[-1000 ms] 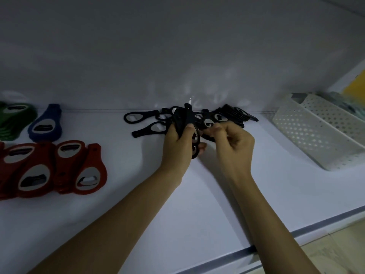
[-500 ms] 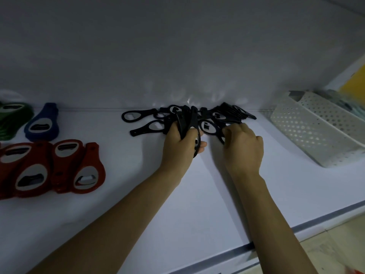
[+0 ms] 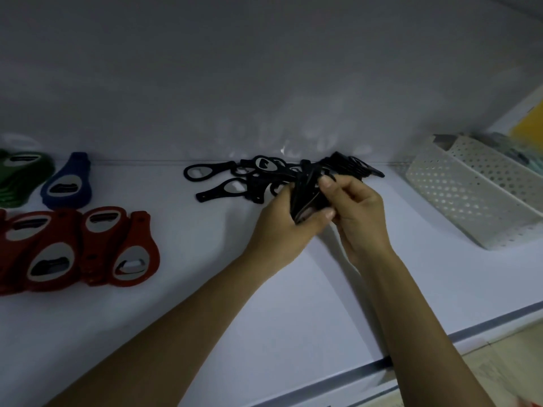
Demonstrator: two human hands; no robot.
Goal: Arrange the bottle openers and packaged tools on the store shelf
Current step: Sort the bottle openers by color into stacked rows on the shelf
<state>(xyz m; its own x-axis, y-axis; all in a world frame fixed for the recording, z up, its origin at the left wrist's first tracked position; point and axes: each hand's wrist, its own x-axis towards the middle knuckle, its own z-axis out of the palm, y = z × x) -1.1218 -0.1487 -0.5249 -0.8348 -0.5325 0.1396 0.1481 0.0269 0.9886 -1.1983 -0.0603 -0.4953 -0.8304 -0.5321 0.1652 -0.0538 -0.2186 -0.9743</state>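
Gathering a stack point(image 3: 304, 198) of black openers just in front of the loose pile point(image 3: 252, 183) on the shelf point(image 3: 211, 295).
Best to square the handles flush, all facing one way, before laying it down; left hand point(image 3: 282, 230) grips it edge-on, thumb across, and right hand point(image 3: 363, 218), fingers curled, pinches its upper end.

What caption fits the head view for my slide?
Left hand and right hand grip black bottle openers over a white shelf.
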